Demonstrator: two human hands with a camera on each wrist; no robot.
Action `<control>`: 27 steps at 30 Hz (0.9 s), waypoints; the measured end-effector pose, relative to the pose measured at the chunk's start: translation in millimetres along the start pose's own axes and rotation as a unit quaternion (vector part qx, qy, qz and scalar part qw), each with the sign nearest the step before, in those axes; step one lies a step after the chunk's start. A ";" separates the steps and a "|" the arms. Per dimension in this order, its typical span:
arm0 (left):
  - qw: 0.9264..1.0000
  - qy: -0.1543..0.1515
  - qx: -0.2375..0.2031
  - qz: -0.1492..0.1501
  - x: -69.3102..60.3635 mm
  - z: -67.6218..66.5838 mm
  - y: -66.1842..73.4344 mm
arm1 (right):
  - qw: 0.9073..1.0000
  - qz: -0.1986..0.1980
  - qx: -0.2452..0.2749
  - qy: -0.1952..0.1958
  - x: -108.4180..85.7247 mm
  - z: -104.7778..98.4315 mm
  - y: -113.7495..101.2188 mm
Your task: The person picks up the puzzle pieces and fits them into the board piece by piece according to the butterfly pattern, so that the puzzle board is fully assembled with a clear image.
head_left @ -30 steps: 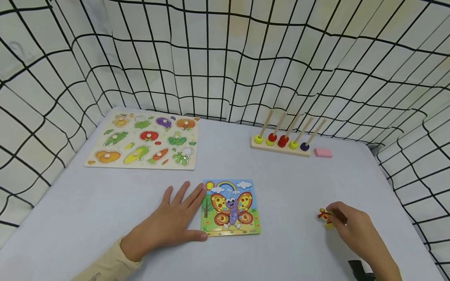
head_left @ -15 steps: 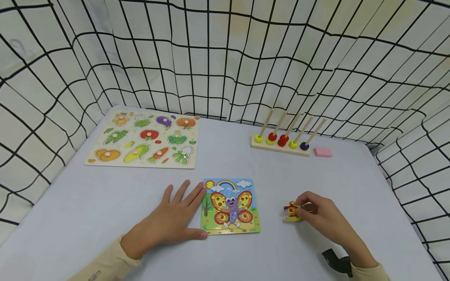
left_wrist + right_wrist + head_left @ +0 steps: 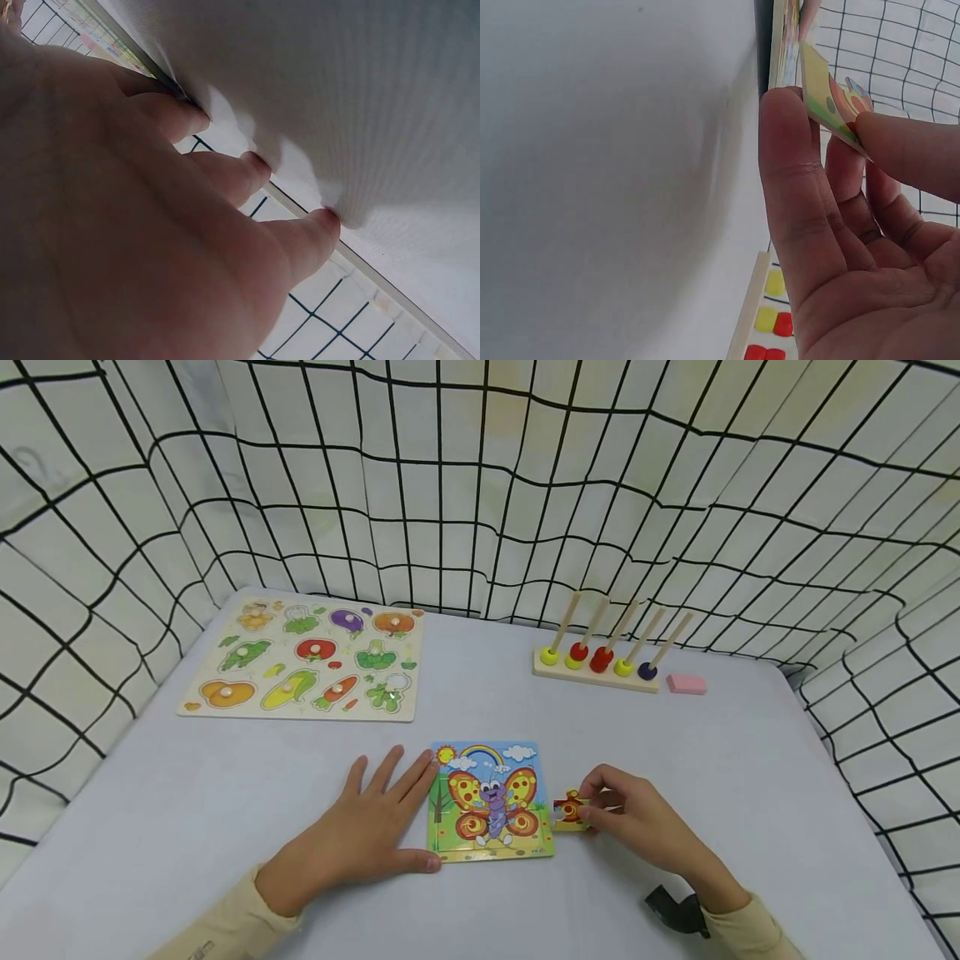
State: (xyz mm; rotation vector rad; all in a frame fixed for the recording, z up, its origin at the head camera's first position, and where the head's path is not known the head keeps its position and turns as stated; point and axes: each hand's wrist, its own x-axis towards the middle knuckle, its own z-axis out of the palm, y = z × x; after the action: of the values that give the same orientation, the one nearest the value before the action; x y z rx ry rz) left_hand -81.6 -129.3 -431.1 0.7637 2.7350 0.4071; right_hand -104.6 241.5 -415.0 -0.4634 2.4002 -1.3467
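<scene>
A square butterfly jigsaw puzzle (image 3: pixel 491 802) lies flat on the white table, its picture facing up. My left hand (image 3: pixel 360 831) rests with spread, straight fingers along the puzzle's left edge, thumb at the lower left corner. In the left wrist view the fingertips (image 3: pixel 326 221) touch the table surface. Just off the puzzle's right edge, my right hand (image 3: pixel 633 818) pinches a small jigsaw piece (image 3: pixel 570 811) with a red and yellow swirl and a knob on top. The right wrist view shows this piece (image 3: pixel 836 97) tilted between thumb and fingers.
A vegetable peg board (image 3: pixel 300 660) lies at the back left. At the back right stands a wooden bead-and-peg rack (image 3: pixel 596 672), with a pink block (image 3: pixel 687 684) beside it. Black netting (image 3: pixel 480 485) rises around the table. A black strap (image 3: pixel 675 910) hangs by the right wrist.
My right hand has moved left across the table with the jigsaw piece, from the far right to beside the puzzle. The left hand has stayed in place.
</scene>
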 end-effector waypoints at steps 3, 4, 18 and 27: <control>1.000 0.002 0.000 -0.002 -0.6 0.4 -0.2 | 1.000 -0.012 0.008 -0.013 4.0 5.2 -3.0; 1.000 0.003 0.000 -0.003 -0.7 0.5 -0.2 | 1.000 -0.016 0.011 -0.018 5.2 7.0 -3.7; 1.000 -0.002 -0.004 -0.001 0.2 0.1 -0.1 | 0.996 -0.051 -0.052 -0.046 22.1 27.4 -3.2; 1.000 0.005 -0.006 0.003 0.1 0.9 -1.3 | 0.992 -0.067 -0.102 -0.036 28.4 34.6 -5.3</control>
State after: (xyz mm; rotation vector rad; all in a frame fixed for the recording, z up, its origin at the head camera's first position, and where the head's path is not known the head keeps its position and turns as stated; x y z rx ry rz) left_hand -82.0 -130.1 -432.3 0.7683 2.7386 0.4293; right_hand -113.6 200.4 -431.2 -0.7261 2.4968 -1.1185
